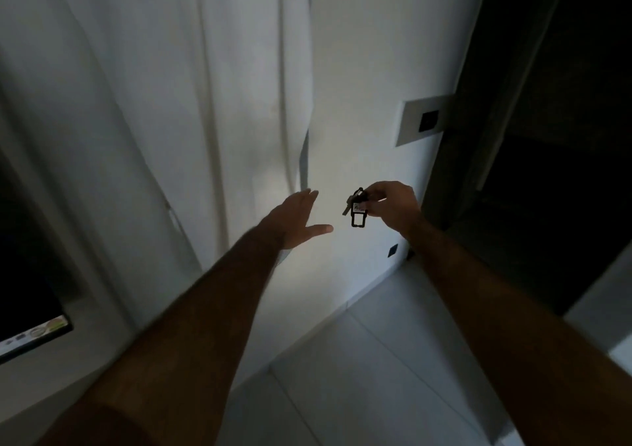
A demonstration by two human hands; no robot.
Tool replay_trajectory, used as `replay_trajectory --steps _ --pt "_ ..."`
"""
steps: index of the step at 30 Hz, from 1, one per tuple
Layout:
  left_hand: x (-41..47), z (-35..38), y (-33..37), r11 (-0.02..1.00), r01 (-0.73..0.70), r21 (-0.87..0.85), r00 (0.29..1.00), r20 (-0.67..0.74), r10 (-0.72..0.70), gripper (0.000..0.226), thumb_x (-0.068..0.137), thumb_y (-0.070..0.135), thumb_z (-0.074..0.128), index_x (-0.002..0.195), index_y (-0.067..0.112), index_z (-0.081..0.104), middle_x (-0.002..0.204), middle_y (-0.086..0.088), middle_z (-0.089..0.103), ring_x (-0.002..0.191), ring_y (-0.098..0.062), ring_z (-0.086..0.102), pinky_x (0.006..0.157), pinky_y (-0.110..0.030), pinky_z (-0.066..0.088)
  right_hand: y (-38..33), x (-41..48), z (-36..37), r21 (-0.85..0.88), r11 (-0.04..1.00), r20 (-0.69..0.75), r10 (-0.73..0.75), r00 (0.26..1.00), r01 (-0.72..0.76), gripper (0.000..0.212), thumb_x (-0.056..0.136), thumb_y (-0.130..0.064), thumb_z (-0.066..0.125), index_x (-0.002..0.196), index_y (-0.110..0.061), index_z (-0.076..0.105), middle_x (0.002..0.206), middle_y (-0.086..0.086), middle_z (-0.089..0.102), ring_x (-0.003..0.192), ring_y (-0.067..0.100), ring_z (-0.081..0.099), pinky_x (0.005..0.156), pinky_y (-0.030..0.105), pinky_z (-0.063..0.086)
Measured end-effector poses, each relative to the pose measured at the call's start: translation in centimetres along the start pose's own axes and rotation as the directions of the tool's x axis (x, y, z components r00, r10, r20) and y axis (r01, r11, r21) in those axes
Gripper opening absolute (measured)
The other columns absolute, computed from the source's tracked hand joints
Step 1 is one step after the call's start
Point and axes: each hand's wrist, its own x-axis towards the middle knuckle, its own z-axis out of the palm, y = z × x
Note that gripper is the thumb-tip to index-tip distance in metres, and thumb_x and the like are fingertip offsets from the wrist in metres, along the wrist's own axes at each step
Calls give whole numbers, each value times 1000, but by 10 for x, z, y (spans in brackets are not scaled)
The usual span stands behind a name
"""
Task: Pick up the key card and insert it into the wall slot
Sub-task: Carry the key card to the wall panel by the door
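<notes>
Key card (pixel 358 210) hung in the air in front of the white wall (pixel 359 69), pinched at its upper end by your right hand (pixel 391 206); it appeared as a small dark-framed tag with a pale label, and a key or similar metal piece seemed to dangle beside it, though the dim light left this uncertain. You stood in a poorly lit room: pale curtains (pixel 171 86) covered the left side and overlapped the wall's edge, light floor tiles (pixel 393 360) ran along its base, and a dark doorway (pixel 564 103) opened on the right. A grey wall plate (pixel 422 122) with a small dark slot sat above and to the right of the card, well apart from it. A small dark socket (pixel 393 250) was set low in the wall. At the far left, a dark screen (pixel 30 308) showed its lower corner. Your right thumb and fingers were closed on the card's top, with the rest of it hanging free below. Your left hand (pixel 297 221) was spread flat, fingers extended and thumb out, holding nothing, near the curtain's edge and just left of the card without touching it.
</notes>
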Motion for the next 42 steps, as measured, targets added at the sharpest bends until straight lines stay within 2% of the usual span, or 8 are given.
replay_trajectory --steps 4,8,11,16,25,30,39,42 --pt "48 -8 19 997 -68 48 998 -15 69 103 87 72 52 160 11 14 170 -6 7 157 -18 6 124 -36 11 5 23 -34 -115 993 -63 25 998 -32 19 71 -13 82 89 -11 76 87 8 77 77 19 72 56 13 47" --pt "100 -19 28 986 -157 58 987 -38 159 106 85 75 51 160 9 15 170 -7 7 157 -19 6 126 -38 12 8 54 -62 -189 982 -151 -6 989 -23 17 71 -15 81 87 -13 76 84 6 76 80 20 73 73 28 58" --pt "144 -28 30 978 -200 54 977 -65 203 106 84 76 52 159 10 16 170 -6 8 156 -18 7 126 -38 13 9 80 -82 -211 977 -200 -19 980 -24 15 74 -14 80 88 -12 75 80 4 74 76 17 72 78 32 59" --pt "209 -29 37 956 -289 50 948 -121 293 99 86 74 49 158 13 23 168 -6 17 155 -18 14 125 -39 17 20 115 -108 -124 991 -260 18 965 -52 18 81 -8 75 99 -6 72 96 12 75 86 24 73 84 38 61" --pt "297 -3 64 938 -342 51 933 -104 345 97 87 74 48 158 14 23 168 -6 19 155 -20 15 125 -40 19 64 162 -148 -41 997 -233 58 971 -69 31 80 2 73 109 -5 67 101 13 74 89 19 73 75 28 62" --pt "352 10 99 939 -339 51 930 -132 343 100 84 79 46 158 16 23 168 -5 19 155 -19 16 124 -39 19 92 199 -194 11 999 -214 54 975 -53 32 83 4 68 113 -6 65 104 13 71 85 12 70 57 12 56" --pt "446 38 158 956 -290 48 937 -190 294 105 81 83 41 157 13 24 166 -10 24 153 -24 22 121 -39 21 148 269 -274 -4 1000 -199 15 980 -16 29 85 2 67 113 -8 65 105 12 70 93 17 70 66 17 59" --pt "471 49 168 956 -289 49 939 -181 293 106 80 84 39 157 13 24 166 -11 25 152 -25 23 121 -40 22 172 290 -285 19 1000 -206 20 978 -17 28 86 1 67 112 -7 66 103 12 71 91 17 71 63 15 58"
